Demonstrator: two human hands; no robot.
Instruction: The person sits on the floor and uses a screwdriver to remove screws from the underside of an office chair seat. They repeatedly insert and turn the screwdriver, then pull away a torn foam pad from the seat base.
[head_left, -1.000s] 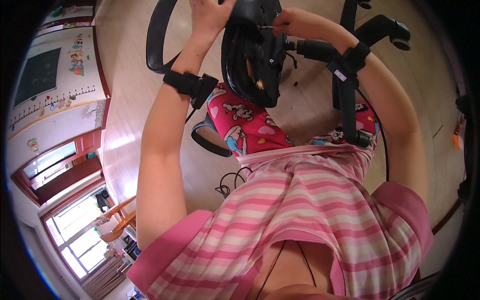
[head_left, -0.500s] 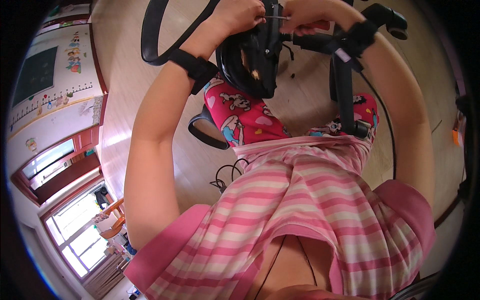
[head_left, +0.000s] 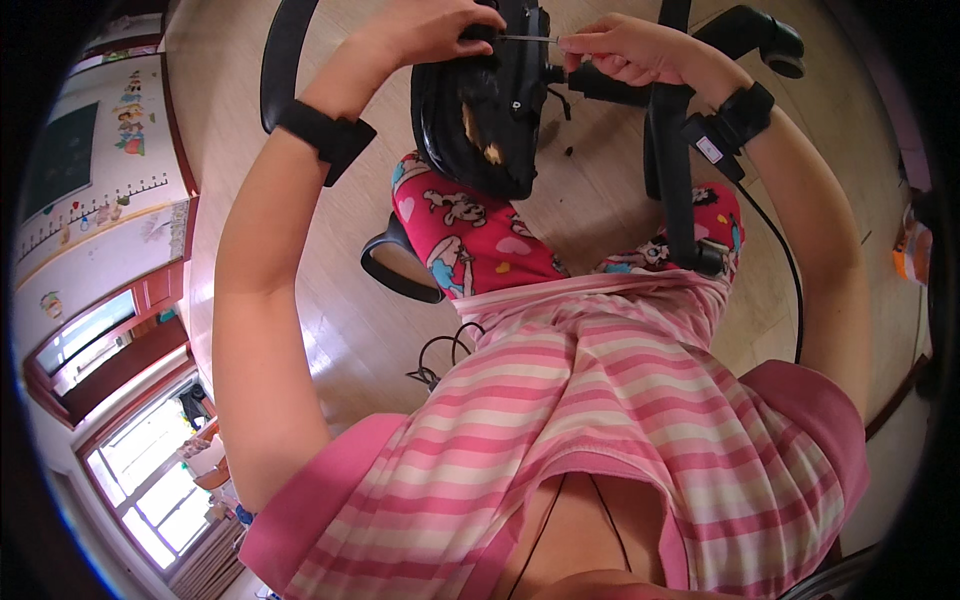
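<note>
A black office chair seat (head_left: 500, 120) lies tipped on its side by my knee, yellowish patches showing on its underside. Across its upper part runs the thin metal shaft of a screwdriver (head_left: 528, 39). My right hand (head_left: 630, 50) is closed round the screwdriver's right end, hiding the handle. At the shaft's other end, my left hand (head_left: 435, 28) has its fingers and thumb curled at the seat. Whatever sits between those fingertips is too small to make out.
A black loop armrest (head_left: 275, 60) rises left of the seat. Black chair-base legs (head_left: 665, 150) with a caster (head_left: 783, 62) stand at right, one reaching my lap. Behind my left knee is another black loop (head_left: 400, 265). A thin cable (head_left: 435, 355) lies on the wooden floor.
Both hands and the chair seat sit slightly further left in the picture. My right hand has drawn away from the left, and more of the screwdriver shaft shows; its red handle is now covered.
</note>
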